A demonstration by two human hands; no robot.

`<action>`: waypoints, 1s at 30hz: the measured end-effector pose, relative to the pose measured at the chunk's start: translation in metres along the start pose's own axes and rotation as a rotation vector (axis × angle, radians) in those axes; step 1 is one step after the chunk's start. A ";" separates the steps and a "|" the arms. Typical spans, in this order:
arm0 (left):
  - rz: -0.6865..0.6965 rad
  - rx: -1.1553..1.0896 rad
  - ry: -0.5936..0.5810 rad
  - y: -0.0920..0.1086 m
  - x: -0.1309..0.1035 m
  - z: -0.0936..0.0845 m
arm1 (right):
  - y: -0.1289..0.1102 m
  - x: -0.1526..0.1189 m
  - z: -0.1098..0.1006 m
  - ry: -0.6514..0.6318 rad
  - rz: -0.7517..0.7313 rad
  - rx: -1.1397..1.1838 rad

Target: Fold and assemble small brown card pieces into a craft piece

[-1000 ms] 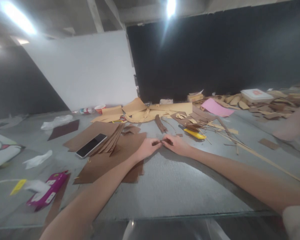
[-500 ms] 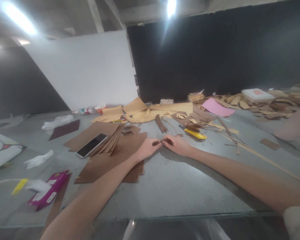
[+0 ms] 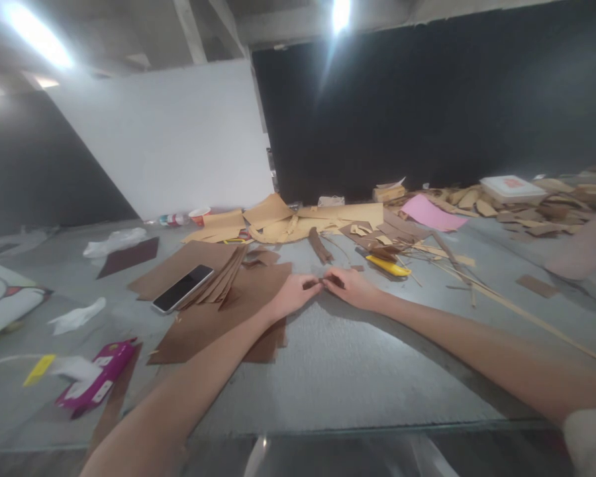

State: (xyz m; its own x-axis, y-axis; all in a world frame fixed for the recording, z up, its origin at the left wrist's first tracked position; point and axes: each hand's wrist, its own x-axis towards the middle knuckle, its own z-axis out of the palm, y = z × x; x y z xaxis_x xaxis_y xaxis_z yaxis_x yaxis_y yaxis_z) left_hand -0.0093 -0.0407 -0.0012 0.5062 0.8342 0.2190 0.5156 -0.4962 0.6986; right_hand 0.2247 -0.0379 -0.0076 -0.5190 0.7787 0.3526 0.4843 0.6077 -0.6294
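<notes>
My left hand [image 3: 296, 293] and my right hand [image 3: 348, 287] meet fingertip to fingertip over the grey tabletop. Both are closed in a pinch; whatever lies between the fingertips is too small or too hidden to name. Under my left wrist and forearm lie flat brown sheets [image 3: 203, 334]. Just beyond the fingers rests a curled dark brown strip [image 3: 320, 246]. A yellow utility knife [image 3: 388, 266] lies to the right of my right hand, with thin offcut strips around it.
A phone [image 3: 183, 289] rests on stacked brown pieces to the left. Nearer me is a magenta packet of wipes [image 3: 99, 377]. Tan scraps [image 3: 271, 218], a pink sheet [image 3: 433, 213] and a white box [image 3: 512, 189] line the back. The glass-like table edge [image 3: 338, 430] runs in front.
</notes>
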 end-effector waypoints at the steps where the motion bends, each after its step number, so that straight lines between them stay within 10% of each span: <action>1: -0.002 0.003 0.002 0.000 0.000 0.000 | 0.000 0.000 0.000 -0.002 -0.002 0.002; 18: 0.016 0.001 0.040 -0.001 0.000 0.001 | 0.015 0.002 0.006 0.081 -0.076 -0.041; 27: -0.032 -0.057 0.158 -0.004 0.001 0.003 | 0.049 0.014 -0.010 0.321 -0.035 -0.390; 30: -0.013 -0.034 0.165 -0.003 0.001 0.003 | 0.050 0.015 -0.007 0.157 0.040 -0.428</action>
State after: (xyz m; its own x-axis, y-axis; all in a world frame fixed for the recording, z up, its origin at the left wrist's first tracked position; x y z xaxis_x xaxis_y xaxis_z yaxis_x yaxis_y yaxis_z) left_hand -0.0084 -0.0395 -0.0050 0.3779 0.8700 0.3166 0.4962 -0.4790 0.7242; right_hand 0.2459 0.0053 -0.0287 -0.3969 0.7969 0.4555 0.7664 0.5608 -0.3132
